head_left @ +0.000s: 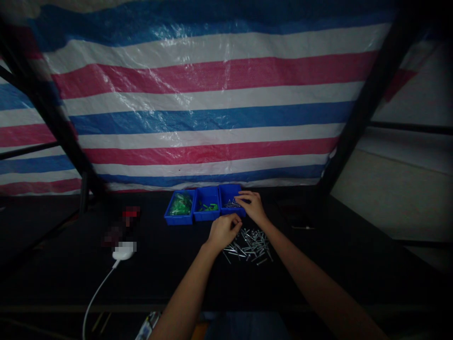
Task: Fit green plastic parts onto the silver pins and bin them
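Three blue bins stand side by side on the black table. The left bin (pixel 179 220) holds a clear bag of green pieces, the middle bin (pixel 207 216) a few loose green pieces, and the right bin (pixel 230 189) small metal screws. My right hand (pixel 252 206) is over the right bin's right side, its fingers bent toward the screws; whether they hold one is too small to tell. Nearer to me, my left hand (pixel 223 231) has thumb and fingertips close together at the left edge of a loose pile of long metal screws (pixel 253 244). What it pinches is hidden.
A white device (pixel 123 251) with a cable lies on the table (pixel 159 278) at the left, near a blurred red and dark object. A dark flat item (pixel 295 218) lies at the right. Striped sheeting hangs behind, between black frame posts.
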A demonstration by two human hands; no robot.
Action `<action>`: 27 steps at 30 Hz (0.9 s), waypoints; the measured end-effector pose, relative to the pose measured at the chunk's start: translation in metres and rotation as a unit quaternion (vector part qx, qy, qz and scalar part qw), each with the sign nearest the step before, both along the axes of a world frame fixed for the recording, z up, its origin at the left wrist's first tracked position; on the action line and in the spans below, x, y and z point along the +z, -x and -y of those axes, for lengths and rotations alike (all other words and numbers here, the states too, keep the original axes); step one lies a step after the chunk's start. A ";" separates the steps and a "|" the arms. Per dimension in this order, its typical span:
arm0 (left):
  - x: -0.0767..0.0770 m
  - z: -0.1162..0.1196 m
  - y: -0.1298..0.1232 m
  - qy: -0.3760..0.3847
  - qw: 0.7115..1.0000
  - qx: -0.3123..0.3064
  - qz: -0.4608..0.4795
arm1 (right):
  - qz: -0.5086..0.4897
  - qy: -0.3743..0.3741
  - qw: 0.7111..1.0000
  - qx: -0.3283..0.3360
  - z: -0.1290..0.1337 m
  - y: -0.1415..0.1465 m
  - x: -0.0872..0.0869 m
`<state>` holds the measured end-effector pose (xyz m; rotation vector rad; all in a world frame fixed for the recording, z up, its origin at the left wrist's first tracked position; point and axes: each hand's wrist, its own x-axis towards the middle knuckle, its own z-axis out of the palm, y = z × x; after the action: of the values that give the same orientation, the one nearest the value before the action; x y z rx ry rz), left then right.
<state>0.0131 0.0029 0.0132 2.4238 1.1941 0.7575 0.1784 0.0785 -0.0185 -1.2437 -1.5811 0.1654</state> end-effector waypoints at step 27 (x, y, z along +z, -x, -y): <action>0.002 0.002 0.000 0.016 1.000 -0.005 -0.024 | 0.072 0.037 0.996 -0.034 0.008 0.004 0.002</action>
<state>0.0133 0.0008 0.0148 2.4331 1.2013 0.6757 0.1749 0.0704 -0.0161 -1.3906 -1.6662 0.0936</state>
